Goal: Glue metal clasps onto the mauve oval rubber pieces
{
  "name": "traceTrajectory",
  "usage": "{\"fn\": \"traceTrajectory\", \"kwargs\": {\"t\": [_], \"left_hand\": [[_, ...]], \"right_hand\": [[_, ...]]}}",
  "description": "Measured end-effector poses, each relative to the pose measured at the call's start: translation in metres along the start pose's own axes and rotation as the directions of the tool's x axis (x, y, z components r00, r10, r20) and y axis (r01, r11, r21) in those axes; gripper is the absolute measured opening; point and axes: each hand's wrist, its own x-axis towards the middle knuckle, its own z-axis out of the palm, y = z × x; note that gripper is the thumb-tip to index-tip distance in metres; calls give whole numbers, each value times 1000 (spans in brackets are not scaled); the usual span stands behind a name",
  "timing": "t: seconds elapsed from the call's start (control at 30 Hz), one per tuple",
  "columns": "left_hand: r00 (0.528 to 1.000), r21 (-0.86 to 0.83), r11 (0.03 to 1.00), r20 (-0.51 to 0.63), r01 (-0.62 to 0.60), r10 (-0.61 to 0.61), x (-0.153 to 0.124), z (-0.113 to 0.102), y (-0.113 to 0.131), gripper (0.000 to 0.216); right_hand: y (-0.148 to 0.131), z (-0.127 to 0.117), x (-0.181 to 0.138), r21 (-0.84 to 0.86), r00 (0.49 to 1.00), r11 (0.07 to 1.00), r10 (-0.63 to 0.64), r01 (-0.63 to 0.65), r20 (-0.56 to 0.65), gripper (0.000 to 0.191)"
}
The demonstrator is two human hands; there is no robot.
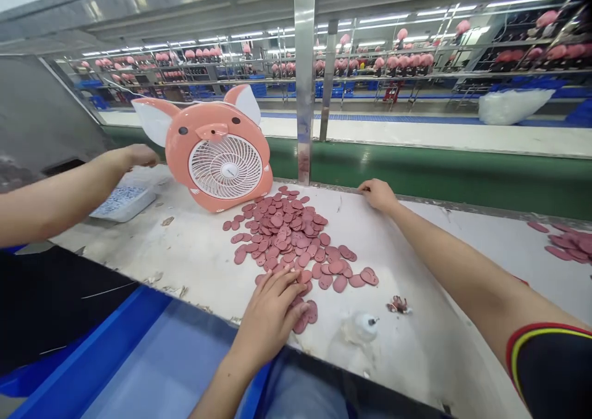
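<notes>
My left hand [272,308] lies palm down at the near edge of a pile of dusky-pink oval pieces [289,228]. Its fingers are stretched over the front pieces, and a few more lie beside the thumb. Some pieces show small holes. Stretched far forward, my right hand [380,195] rests at the back edge of the white worktable [393,252]. Its fingertips are pinched together, and whatever they hold is hidden. Behind the pile, a pink pig-shaped fan [222,153] with a white round grille stands leaning back slightly.
A co-worker's hand [142,155] reaches in from the left, near a clear tray [123,200] of small bits. A small whitish bottle [365,325] and a brown figurine-like item [398,305] lie in front. More oval pieces [571,243] lie right. A metal post [304,79] rises behind.
</notes>
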Motion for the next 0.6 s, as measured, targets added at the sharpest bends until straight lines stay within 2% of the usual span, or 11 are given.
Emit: {"fn": "traceTrajectory", "kwargs": {"t": [0.07,0.13,0.2,0.27,0.33,0.4,0.5,0.57,0.6], "left_hand": [[999,14,1000,-51,-14,14,-9,0,3,29],[988,36,999,-150,-25,30,-21,2,7,29],[962,67,997,-266,-46,62,-37,7,11,29],[927,110,991,-359,-75,110,-51,15,15,31],[889,138,986,-434,-93,145,-62,23,18,34],[859,131,985,-487,-110,161,-69,31,20,32],[826,89,984,-535,-152,176,-74,35,30,32],[795,64,983,-581,-172,177,-80,34,42,31],[778,51,983,-605,-174,169,-83,33,50,29]], "right_hand": [[4,-8,-30,34,999,999,5,-6,41,28],[5,-12,-62,80,995,997,-26,18,96,26],[5,-15,-97,127,989,990,-70,54,132,24],[2,-19,-133,161,989,983,-102,83,112,23],[-5,-25,-171,191,993,976,-114,109,14,24],[-18,-31,-213,242,983,958,-120,152,-140,25],[-46,-31,-278,360,922,901,-97,240,-374,23],[-70,-21,-318,466,900,839,-64,283,-431,10],[-82,-14,-334,539,921,794,-68,283,-382,9]]}}
